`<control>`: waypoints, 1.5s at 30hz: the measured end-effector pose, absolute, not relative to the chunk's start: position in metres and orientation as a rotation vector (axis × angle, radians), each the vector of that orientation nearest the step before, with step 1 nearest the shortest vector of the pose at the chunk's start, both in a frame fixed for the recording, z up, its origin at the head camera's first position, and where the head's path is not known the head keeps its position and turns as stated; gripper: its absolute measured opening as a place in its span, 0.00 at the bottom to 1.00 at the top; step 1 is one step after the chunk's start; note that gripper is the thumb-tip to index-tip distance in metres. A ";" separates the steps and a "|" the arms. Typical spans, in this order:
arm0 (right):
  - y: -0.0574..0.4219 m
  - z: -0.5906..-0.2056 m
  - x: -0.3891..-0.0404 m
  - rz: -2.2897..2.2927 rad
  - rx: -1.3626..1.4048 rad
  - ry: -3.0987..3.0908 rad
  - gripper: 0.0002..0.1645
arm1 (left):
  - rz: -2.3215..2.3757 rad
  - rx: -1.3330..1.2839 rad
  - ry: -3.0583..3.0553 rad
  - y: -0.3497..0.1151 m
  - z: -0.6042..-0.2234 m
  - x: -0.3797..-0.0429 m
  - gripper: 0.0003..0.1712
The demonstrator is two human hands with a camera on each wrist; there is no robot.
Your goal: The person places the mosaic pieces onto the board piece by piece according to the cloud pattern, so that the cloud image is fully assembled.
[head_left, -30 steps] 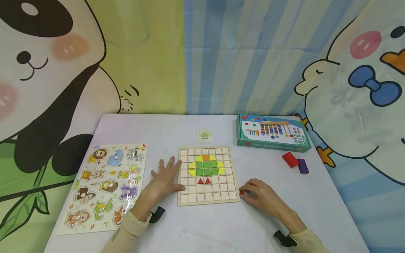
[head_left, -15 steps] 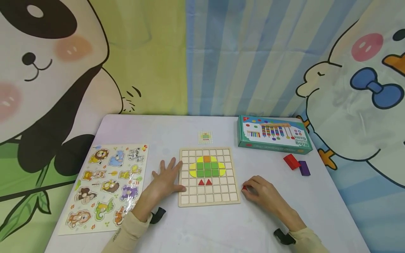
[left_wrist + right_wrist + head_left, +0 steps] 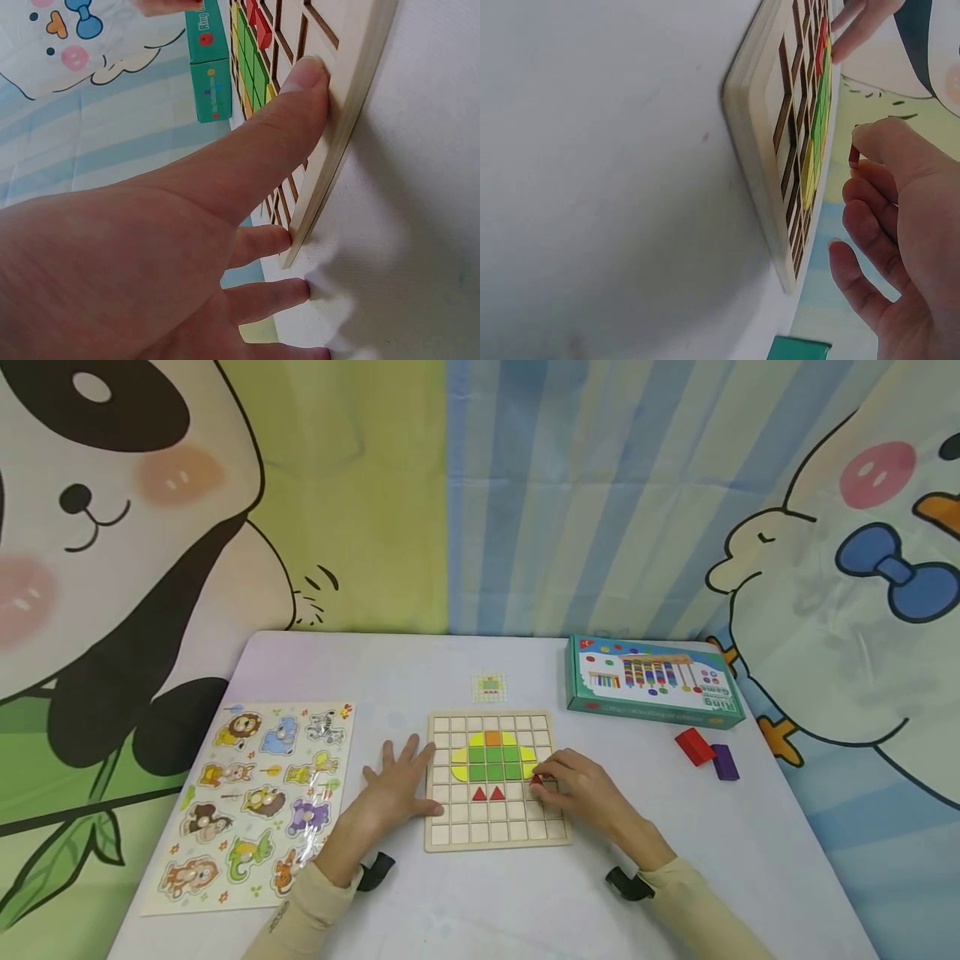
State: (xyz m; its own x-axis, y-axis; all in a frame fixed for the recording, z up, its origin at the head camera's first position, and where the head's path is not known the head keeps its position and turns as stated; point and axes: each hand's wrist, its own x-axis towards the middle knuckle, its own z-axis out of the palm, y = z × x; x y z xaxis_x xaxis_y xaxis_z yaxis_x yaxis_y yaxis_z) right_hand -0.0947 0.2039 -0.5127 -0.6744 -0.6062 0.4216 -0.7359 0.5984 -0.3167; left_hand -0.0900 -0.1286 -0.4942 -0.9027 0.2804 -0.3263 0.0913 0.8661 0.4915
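A wooden grid board [image 3: 457, 835] lies on the white table, bearing green squares [image 3: 495, 772], yellow rounded pieces, an orange square [image 3: 492, 738] and two red triangles [image 3: 479, 794]. My left hand [image 3: 390, 797] rests spread at the board's left edge; in the left wrist view its thumb [image 3: 289, 101] lies on the frame. Over the board's right part, my right hand [image 3: 581, 789] pinches a small red piece [image 3: 536, 780] between thumb and index finger. The right wrist view shows this red piece [image 3: 854, 156] held apart from the board; fingers hide part of its shape.
A small pattern card [image 3: 490, 687] lies behind the board. At the back right stands a green game box [image 3: 656, 681], with a red block [image 3: 694, 747] and a purple block [image 3: 725, 762] in front. An animal sticker sheet [image 3: 255, 810] lies left.
My right hand has moved left from beside the board to over its right columns, carrying the red piece. My left hand has stayed at the board's left edge.
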 end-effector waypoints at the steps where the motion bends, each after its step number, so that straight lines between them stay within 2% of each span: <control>1: 0.200 -0.513 -0.096 0.684 1.106 -2.558 0.17 | 0.670 0.276 2.648 -0.128 -0.494 -0.090 0.61; 6: 0.186 -0.518 -0.098 0.676 1.139 -2.582 0.13 | 0.664 0.280 2.653 -0.127 -0.493 -0.089 0.61; 14: 0.177 -0.522 -0.093 0.662 1.150 -2.636 0.13 | 0.655 0.274 2.649 -0.127 -0.490 -0.087 0.61; 45: 0.180 -0.522 -0.087 0.714 1.142 -2.631 0.13 | 0.649 0.265 2.640 -0.127 -0.490 -0.087 0.61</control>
